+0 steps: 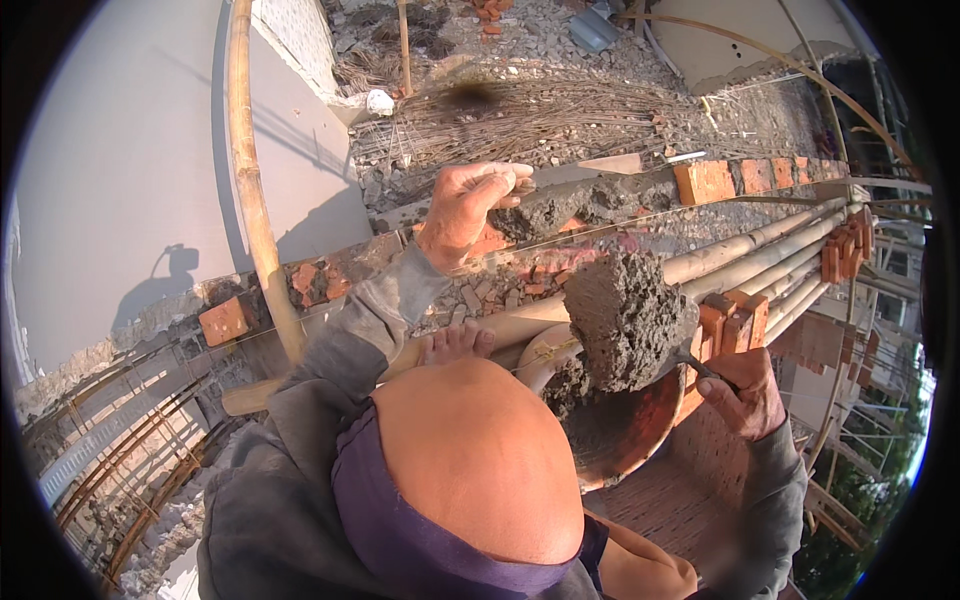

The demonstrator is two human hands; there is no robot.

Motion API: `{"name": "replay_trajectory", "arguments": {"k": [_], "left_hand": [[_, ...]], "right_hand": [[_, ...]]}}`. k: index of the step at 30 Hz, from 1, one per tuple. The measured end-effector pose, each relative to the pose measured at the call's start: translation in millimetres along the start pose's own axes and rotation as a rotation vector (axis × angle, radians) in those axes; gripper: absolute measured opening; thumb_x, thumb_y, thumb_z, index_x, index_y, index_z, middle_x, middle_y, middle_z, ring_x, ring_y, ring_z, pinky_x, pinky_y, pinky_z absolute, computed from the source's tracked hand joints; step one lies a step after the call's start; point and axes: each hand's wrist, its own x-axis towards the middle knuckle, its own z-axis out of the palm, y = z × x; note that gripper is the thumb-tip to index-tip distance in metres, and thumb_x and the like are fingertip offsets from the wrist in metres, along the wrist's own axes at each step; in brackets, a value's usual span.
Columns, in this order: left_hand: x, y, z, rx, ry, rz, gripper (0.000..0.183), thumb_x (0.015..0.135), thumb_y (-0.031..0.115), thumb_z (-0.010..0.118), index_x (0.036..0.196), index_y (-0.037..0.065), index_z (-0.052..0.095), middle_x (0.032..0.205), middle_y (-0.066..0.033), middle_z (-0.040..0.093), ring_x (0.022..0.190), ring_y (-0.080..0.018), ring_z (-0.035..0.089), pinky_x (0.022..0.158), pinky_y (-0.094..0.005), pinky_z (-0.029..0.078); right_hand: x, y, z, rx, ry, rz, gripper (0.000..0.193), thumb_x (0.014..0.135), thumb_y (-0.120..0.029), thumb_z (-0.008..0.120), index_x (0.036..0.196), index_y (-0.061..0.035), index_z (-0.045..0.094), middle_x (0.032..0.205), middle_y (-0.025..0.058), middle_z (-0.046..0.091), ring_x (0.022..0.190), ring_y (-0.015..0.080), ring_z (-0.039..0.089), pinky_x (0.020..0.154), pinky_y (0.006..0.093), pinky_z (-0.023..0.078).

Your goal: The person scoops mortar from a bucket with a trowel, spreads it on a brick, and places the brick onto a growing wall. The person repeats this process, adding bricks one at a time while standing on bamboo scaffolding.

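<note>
My right hand point(745, 392) grips a trowel by its dark handle point(700, 368). A thick heap of wet grey mortar point(630, 318) covers most of the blade, above a round pan point(640, 432) that has more mortar inside. My left hand point(468, 212) is over the low brick wall, its fingers curled together; whether they hold something is hidden. Close to those fingertips, a rough mortar bed point(590, 203) lies along the wall top. Farther right on the same wall, an orange brick point(704, 183) sits at the end of the bed.
Long bamboo poles point(755, 255) run beneath and beyond the pan, with stacked bricks point(735, 320) on them. An upright bamboo pole point(245, 150) stands at left before a grey panel point(130, 150). My bare foot point(458, 342) rests by a pole. Rubble point(560, 75) covers the ground beyond the wall.
</note>
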Motion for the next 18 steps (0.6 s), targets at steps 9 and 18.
{"name": "replay_trajectory", "arguments": {"k": [9,18], "left_hand": [[75,-65,-146,0.003,-0.257,-0.558,0.06,0.109,0.037,0.045,0.154,-0.001,0.054,0.149,-0.0157,0.065,0.136,-0.0242,0.061,0.12,-0.0408,0.038],[77,-154,-147,-0.244,-0.475,-0.362,0.057,0.11,0.021,0.035,0.15,-0.017,0.048,0.163,-0.0261,0.047,0.153,-0.0327,0.046,0.129,-0.0381,0.032]], "right_hand": [[183,28,30,-0.49,0.042,-0.428,0.026,0.091,-0.022,0.074,0.078,-0.0016,0.065,0.068,0.0162,0.062,0.063,0.0397,0.065,0.06,0.0484,0.049],[182,12,105,-0.739,0.136,-0.363,0.01,0.091,-0.014,0.069,0.086,-0.0069,0.063,0.086,0.0118,0.06,0.086,0.034,0.064,0.077,0.049,0.049]]}}
